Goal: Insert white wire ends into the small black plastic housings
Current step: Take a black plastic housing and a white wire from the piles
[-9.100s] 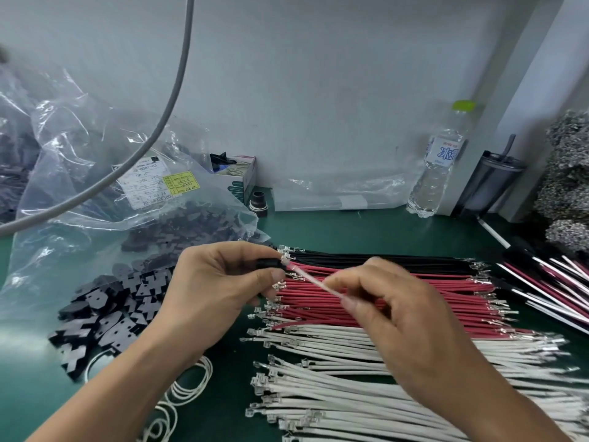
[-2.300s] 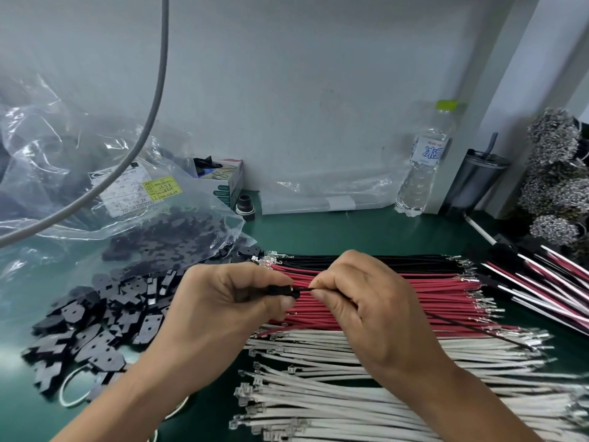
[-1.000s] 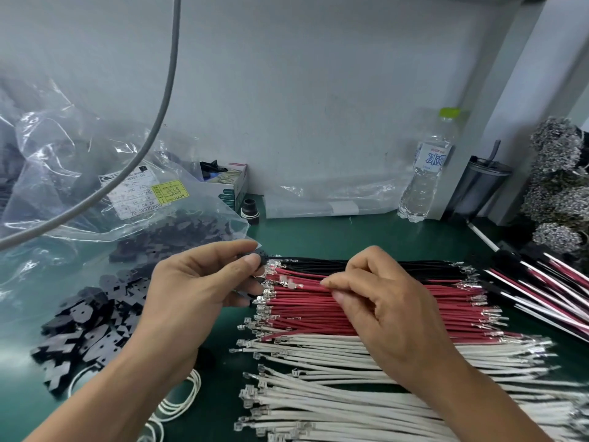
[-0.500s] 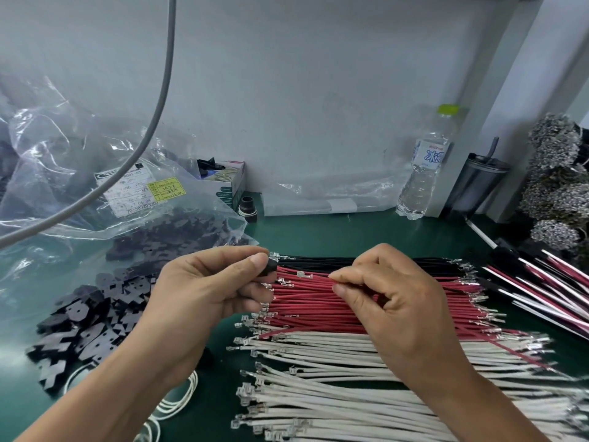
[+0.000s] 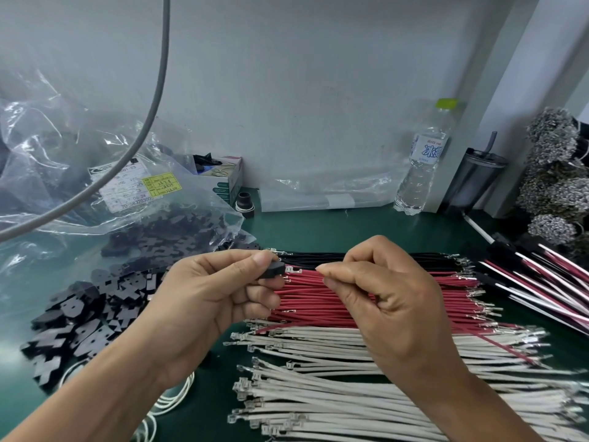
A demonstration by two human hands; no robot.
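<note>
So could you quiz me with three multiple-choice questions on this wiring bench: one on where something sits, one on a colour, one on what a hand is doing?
1. Where does the clear plastic water bottle with the green cap stand?
A. at the back, by the wall, right of the middle
B. among the white wires
C. inside the plastic bag

2. Which colour of wire lies between the black wires and the white wires?
A. blue
B. red
C. yellow

3. What is the left hand doing?
A. lying flat on the green table
B. pinching a small black plastic housing
C. lifting the bottle

Answers: 1 A, the bottle stands against the back wall. 2 B, the red wires fill the middle band. 3 B, thumb and forefinger pinch the small black plastic housing.
</note>
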